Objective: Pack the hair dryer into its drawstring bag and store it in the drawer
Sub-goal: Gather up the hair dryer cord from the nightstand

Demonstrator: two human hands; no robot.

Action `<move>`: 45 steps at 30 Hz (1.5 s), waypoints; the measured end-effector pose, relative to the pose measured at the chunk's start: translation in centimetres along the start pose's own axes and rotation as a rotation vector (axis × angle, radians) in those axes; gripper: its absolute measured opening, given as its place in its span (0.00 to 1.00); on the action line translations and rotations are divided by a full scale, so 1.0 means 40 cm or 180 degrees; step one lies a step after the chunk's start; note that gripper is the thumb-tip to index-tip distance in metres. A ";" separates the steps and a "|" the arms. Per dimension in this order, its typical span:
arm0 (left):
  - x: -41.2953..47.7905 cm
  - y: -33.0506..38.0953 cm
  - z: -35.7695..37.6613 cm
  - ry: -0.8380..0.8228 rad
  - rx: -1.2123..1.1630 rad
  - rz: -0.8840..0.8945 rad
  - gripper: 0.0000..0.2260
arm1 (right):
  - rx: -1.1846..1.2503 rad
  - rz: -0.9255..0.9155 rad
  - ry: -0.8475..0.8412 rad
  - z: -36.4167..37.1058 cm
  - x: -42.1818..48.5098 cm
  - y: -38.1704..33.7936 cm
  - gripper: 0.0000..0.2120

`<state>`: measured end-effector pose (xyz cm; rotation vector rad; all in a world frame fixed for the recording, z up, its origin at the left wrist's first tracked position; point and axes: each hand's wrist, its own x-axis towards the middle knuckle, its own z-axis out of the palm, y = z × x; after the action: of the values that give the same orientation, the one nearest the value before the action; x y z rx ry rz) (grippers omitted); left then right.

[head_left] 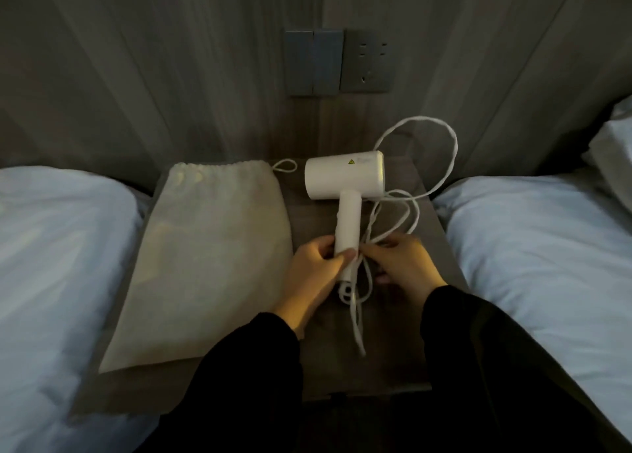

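Bearing bag (212,247) and hair dryer (342,179), the nightstand (432,247) stands between beds (51,247).

Looks like a twin hotel bedroom: a nightstand (403,315) squeezed between two made beds (58,247), with wall switches (314,62) and socket (366,62) above.

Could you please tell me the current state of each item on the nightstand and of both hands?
hair dryer: lying flat, outside the bag.
cord: loose, looped.
drawstring bag: lying flat, looks empty.
left hand: grips the handle.
right hand: pinches the cord.
wall socket: nothing plugged in.
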<state>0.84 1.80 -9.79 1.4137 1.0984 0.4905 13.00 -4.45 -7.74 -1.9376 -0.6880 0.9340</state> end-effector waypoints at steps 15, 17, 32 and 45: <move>-0.010 -0.028 0.022 0.0458 0.0158 0.0694 0.17 | -0.2041 -0.0852 0.0124 -0.017 -0.036 0.048 0.12; -0.034 -0.030 0.023 0.0518 0.0421 0.0867 0.25 | -0.1960 -0.0816 0.0218 -0.027 -0.073 0.074 0.11; -0.158 -0.104 0.052 0.0912 0.1204 0.1615 0.23 | -0.0169 -0.1464 0.1359 -0.087 -0.238 0.274 0.10; -0.341 -0.133 0.043 -0.0352 0.1477 0.1569 0.19 | 0.0534 -0.1476 0.1413 -0.077 -0.338 0.313 0.10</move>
<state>-5.77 -11.31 -10.84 2.1155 0.7954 0.5140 9.16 -22.01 -12.88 -1.6532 -0.7217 0.2533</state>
